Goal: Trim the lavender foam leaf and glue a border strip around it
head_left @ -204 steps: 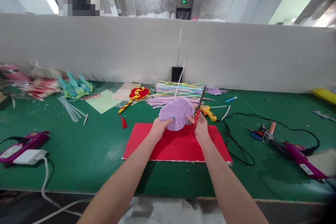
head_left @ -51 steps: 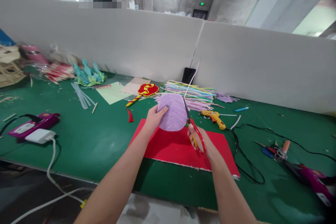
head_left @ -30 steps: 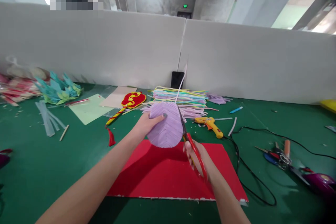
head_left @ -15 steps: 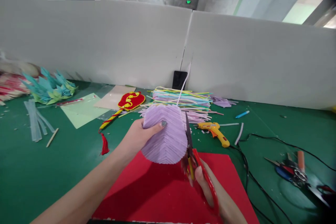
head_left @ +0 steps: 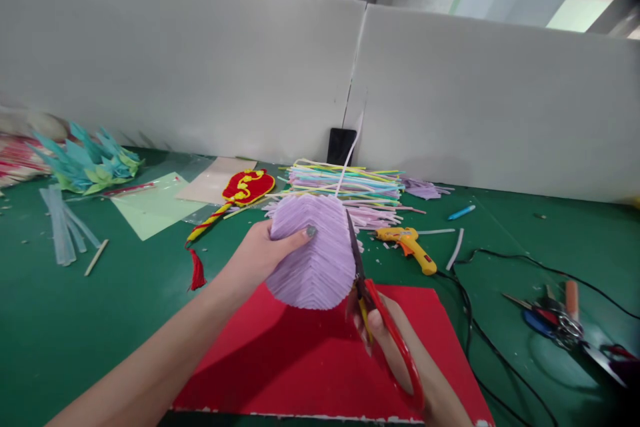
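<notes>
My left hand (head_left: 270, 247) is closed on a lilac fan-shaped panel (head_left: 320, 270) made of pipe cleaners laid in a V pattern, thumb flat on its front. A single pale strip (head_left: 349, 157) sticks up from the panel's top edge. Red-handled scissors (head_left: 387, 320) are in my right hand (head_left: 383, 330), its fingers round the handles. Their dark blades lie along the panel's right edge, pointing up. The fingers behind the panel are hidden. Below is a red board (head_left: 310, 367).
Behind the panel lies a pile of coloured pipe cleaners (head_left: 345, 180). A red and yellow fan (head_left: 247, 187) with a tassel is left of it. On the right are a yellow glue gun (head_left: 407, 247), its black cord and pliers (head_left: 555, 323). A phone (head_left: 341, 146) leans on the white partition.
The scissor blades have moved slightly in against the panel's right edge and appear tilted more to the left. The whole view has shifted a little; both hands keep their hold.
</notes>
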A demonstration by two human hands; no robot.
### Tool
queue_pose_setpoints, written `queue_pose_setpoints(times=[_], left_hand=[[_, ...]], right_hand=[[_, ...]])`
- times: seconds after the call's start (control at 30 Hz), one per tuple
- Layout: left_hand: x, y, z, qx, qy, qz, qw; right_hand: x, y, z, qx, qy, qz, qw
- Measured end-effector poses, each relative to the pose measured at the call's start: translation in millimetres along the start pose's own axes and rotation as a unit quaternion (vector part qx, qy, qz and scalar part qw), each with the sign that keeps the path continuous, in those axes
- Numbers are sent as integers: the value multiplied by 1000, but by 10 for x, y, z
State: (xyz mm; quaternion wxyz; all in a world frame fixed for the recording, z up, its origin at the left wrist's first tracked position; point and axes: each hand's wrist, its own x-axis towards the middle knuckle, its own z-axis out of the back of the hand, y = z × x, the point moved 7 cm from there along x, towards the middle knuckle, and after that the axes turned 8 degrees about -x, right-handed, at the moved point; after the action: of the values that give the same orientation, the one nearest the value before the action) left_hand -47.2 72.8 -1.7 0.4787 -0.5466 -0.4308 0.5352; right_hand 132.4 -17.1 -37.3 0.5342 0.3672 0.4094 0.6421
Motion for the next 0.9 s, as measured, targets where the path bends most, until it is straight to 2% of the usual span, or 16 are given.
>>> queue_pose_setpoints(times=[0.1, 0.27, 0.4, 0.5, 0.7, 0.9], left_hand=[[3, 2, -2, 4, 1, -3, 1000], [-3, -8, 3, 6, -9, -7, 1000], [-12, -19, 11, 8, -17, -6, 1000], [-15, -16, 15, 9, -18, -4, 1000], [-14, -4, 10, 5, -19, -3, 1000], [-8, 0, 15, 10, -21, -5, 1000]], right_hand=[[16, -23, -17, 4, 9, 1, 1000], [-18, -123, -65, 66, -7, -92, 994], [-43, -143, -108, 94, -2, -123, 988], [-30, -139, -79, 66, -4, -117, 991], [26, -147, -72, 18, 23, -50, 998], [9, -188, -78, 39, 11, -64, 997]])
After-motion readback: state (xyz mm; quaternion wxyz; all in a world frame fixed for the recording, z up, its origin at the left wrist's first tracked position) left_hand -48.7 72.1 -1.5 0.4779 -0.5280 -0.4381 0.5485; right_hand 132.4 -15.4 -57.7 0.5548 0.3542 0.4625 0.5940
